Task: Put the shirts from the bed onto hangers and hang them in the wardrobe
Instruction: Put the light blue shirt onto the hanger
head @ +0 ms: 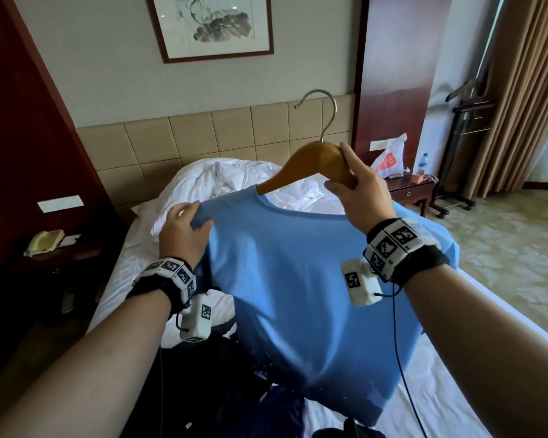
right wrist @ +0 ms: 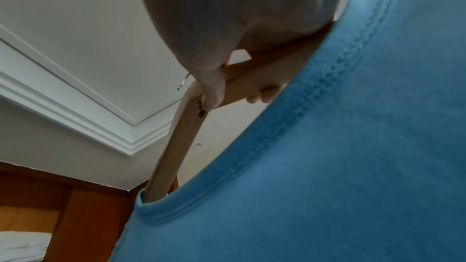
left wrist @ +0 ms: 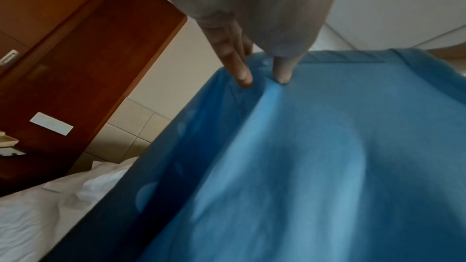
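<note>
Over the middle of the bed (head: pixel 450 384), toward its foot, a light blue shirt (head: pixel 298 295) hangs in the air with its hem trailing onto dark clothes (head: pixel 228 390) heaped near the foot edge. A rumpled white duvet (head: pixel 222 181) lies piled at the headboard end.

One arm of the wooden hanger (head: pixel 301 165) is already inside the neck opening on the left shoulder side; the other arm is still outside. The right hand (head: pixel 361 194) grips that free arm close beside the hook (head: pixel 320 112), fingers wrapped under the wood and thumb on top. The left hand (head: pixel 184 232) pinches the left shoulder fabric between thumb and fingers (left wrist: pixel 242 71).

To finish this step well, I judge the left hand should hold the shoulder taut so the seated arm does not slip out, while the right tilts the hanger and works the free arm down through the collar (right wrist: pixel 297 127). The knit should stretch enough, but forcing it risks warping the neckline. Lifting the hem off the dark heap would stop it dragging.
</note>
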Available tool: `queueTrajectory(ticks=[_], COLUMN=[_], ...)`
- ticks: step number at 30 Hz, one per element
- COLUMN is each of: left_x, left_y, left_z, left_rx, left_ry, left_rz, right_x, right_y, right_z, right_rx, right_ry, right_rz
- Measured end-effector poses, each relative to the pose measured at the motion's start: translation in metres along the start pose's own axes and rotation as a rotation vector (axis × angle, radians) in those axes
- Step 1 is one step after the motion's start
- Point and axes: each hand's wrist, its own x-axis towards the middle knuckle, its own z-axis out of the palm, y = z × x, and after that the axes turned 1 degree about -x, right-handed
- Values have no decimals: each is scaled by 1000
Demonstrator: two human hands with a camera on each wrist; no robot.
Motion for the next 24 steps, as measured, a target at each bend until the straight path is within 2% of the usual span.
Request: queueTrajectory(ticks=[2, 9, 12, 15, 18, 19, 24], left_x=[-2, 9, 10, 9, 15, 20, 42], left_y=[1, -9, -13, -14, -11, -11, -8], left_z=[-1, -10, -13, -17, -29, -33, -53], left_rx=[-25, -18, 0, -22, -96, -97, 7], left_ry=[-6, 46, 46, 16, -25, -32, -147], left_rz=[12, 217, 242, 175, -69, -105, -96], right_x=[0, 4, 4, 2, 2, 2, -4], right_y=[0, -2, -3, -4, -4, -4, -7], right_z=[0, -3, 0, 6, 7, 6, 8], right_rx=[7, -2, -17, -39, -16, -10, -33], right_ry=[-15, -28, -34, -38, -63, -73, -90], right_rz=[10, 21, 20, 7, -30, -43, -171])
